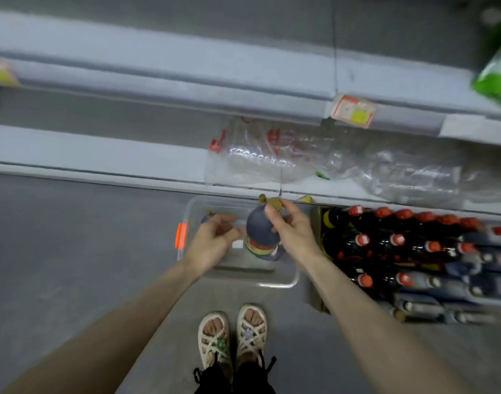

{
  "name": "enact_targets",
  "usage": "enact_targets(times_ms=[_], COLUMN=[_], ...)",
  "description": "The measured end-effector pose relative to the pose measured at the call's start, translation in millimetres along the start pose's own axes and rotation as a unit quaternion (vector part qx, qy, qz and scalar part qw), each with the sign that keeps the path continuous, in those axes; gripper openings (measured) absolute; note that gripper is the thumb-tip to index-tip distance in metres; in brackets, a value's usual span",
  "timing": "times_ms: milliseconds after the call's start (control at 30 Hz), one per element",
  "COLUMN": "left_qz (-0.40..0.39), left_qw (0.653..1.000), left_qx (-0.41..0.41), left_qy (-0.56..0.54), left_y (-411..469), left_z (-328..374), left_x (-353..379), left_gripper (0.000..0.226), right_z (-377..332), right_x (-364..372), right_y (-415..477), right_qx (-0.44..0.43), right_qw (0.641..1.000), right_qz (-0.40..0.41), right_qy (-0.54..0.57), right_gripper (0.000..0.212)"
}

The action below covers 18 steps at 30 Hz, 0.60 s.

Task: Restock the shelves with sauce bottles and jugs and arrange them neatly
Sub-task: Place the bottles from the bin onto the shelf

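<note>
Right hand [293,233] is clamped on the sauce jug [260,231]: thumb and fingers pinch it at the neck, right under the gold cap [274,204]. The jug is dark, with a red-and-yellow label low on the body. It's roughly upright, inside or just above the clear plastic bin [283,281]; can't tell if its base is off the bin floor.

Left hand [212,243] is over the same bin, just beside the jug's left side. Fingers loosely curled, nothing visible in them. Can't tell whether the fingertips touch the jug. The hands are near each other but apart, with the jug between them.

The bin sits on the grey floor [73,237], up against the bottom shelf [101,155], orange latch [181,236] on its left end. A second gold-capped bottle top [209,214] shows in the bin's far left corner.

Right of the bin is a cardboard box [314,223] packed with dark red-capped bottles [397,240].

The bottom shelf carries crumpled clear plastic wrap [272,157] at centre-right. The upper shelf [158,61] has a red-and-yellow price tag [354,110] on its front edge and a blurred green packet [496,69] at far right.

The person's feet in cream strap sandals [232,339] stand just short of the bin.
</note>
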<state>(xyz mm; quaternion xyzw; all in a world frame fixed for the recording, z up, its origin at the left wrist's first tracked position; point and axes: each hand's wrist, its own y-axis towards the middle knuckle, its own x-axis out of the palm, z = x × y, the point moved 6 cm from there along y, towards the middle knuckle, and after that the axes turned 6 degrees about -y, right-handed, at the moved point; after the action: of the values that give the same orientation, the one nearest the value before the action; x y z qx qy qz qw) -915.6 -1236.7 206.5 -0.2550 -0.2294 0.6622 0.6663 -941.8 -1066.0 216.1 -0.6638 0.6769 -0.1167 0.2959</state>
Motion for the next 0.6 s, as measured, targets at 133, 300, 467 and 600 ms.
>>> enact_targets(times_ms=[133, 300, 467, 600], left_qz=[-0.04, -0.092, -0.145, -0.212], left_qw=[0.997, 0.983, 0.954, 0.92], left_qx=[0.062, 0.158, 0.256, 0.322], left_qy=[0.016, 0.03, 0.055, 0.071], left_y=[-52.7, -130.4, -214.8, -277.8], left_z=[108.1, 247.2, 365.9, 448.0], left_x=[11.5, 29.6, 56.0, 89.2], left_gripper=[0.026, 0.039, 0.083, 0.082], right_z=[-115.5, -259.9, -386.7, -461.9], right_x=[-53.3, -109.1, -175.3, -224.6], right_y=[-52.7, -128.8, -226.8, -297.4], right_qx=[-0.067, -0.146, -0.242, -0.296], right_qw=[0.998, 0.989, 0.966, 0.947], right_qz=[0.02, 0.034, 0.093, 0.125], right_qy=[0.005, 0.016, 0.025, 0.022], right_gripper=[0.03, 0.027, 0.024, 0.012])
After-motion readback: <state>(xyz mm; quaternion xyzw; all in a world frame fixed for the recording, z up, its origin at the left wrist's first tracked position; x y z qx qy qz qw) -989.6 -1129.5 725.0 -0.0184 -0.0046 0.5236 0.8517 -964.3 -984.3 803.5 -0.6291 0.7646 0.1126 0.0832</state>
